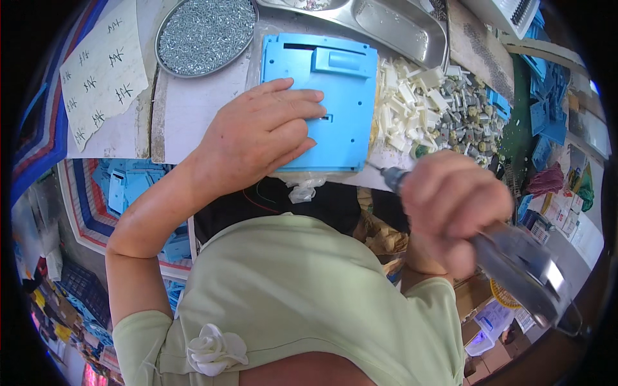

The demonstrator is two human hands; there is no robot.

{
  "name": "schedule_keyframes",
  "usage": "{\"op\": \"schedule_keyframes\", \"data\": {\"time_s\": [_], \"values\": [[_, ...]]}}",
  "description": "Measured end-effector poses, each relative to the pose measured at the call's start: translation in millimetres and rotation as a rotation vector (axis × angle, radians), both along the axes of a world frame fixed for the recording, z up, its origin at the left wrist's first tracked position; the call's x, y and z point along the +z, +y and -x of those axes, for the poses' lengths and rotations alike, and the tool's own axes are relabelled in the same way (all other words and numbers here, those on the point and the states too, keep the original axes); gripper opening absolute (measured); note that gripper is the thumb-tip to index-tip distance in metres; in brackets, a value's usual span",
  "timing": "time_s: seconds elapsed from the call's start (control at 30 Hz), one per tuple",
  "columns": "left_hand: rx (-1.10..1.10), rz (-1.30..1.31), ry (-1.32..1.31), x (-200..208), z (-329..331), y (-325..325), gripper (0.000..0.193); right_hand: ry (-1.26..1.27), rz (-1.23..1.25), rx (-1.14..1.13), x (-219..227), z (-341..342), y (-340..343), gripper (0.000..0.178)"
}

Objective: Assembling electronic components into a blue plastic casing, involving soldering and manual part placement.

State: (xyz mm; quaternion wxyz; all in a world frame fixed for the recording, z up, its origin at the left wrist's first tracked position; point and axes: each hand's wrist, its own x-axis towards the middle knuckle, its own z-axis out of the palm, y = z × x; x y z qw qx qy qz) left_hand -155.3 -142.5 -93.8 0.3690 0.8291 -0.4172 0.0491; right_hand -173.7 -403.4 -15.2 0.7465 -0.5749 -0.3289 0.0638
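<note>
A flat light-blue plastic panel [341, 138] with small holes, a slot and a raised block at its far end lies on the table in front of me. My left hand [273, 128] rests on its left part, fingers spread out flat. In my right hand [454, 199], which is blurred, an electric screwdriver [524, 273] is gripped with its fingers wrapped round it. The driver's thin bit points left, close to the panel's near right corner. Clear plastic wrap [306, 191] pokes out under the panel's near edge.
A round metal dish [207, 76] full of screws stands far left, by paper [106, 77] with handwriting. Right of the panel lie piles of white plastic pieces [409, 96] and small grey motors [473, 119]. A steel tray [399, 32] stands behind; a striped bag [90, 206] holds blue parts below left.
</note>
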Motion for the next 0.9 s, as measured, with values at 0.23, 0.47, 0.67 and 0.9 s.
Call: {"op": "schedule_keyframes", "data": {"time_s": [0.23,0.47,0.67,0.9], "values": [[0.008,0.051,0.054,-3,-1,0,0.023,-0.011,0.159,-0.176,-17,-9,33,0.036],[-0.031,0.062,0.052,-3,-7,2,0.023,-0.016,-0.039,-0.108,-4,-46,18,0.025],[-0.012,0.065,0.098,-5,-1,3,0.024,-0.053,0.066,-0.114,-21,-55,29,0.025],[-0.019,0.071,0.092,-7,-4,5,0.027,-0.053,-0.1,-0.14,-4,-99,20,0.03]]}}
